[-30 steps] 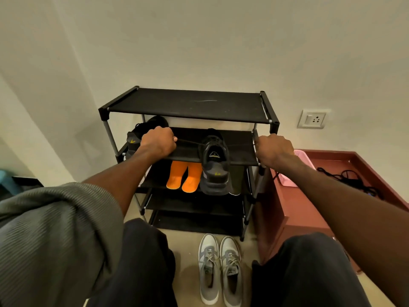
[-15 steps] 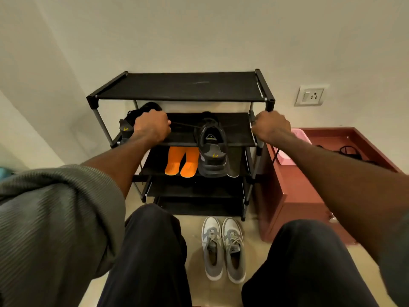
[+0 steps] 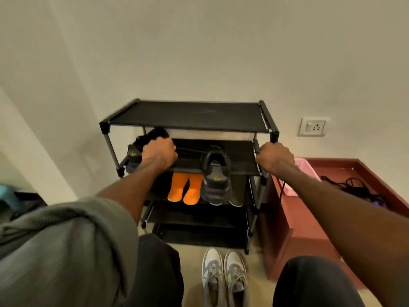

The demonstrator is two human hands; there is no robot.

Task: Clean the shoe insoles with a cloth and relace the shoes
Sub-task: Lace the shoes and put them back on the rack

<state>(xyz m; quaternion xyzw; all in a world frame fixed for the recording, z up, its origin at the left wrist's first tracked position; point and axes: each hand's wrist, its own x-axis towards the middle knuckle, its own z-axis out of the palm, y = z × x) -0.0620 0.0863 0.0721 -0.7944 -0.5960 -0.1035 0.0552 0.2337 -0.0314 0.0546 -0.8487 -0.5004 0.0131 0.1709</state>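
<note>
Presently my left hand (image 3: 159, 153) and right hand (image 3: 272, 156) each grip an end of the lace (image 3: 190, 151), stretched level through the dark shoe (image 3: 215, 173) between them on the rack (image 3: 188, 117).

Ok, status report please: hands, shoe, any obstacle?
Left hand and right hand each grip a lace end. Black shoe hangs off the rack shelf. No obstacle seen.
</note>
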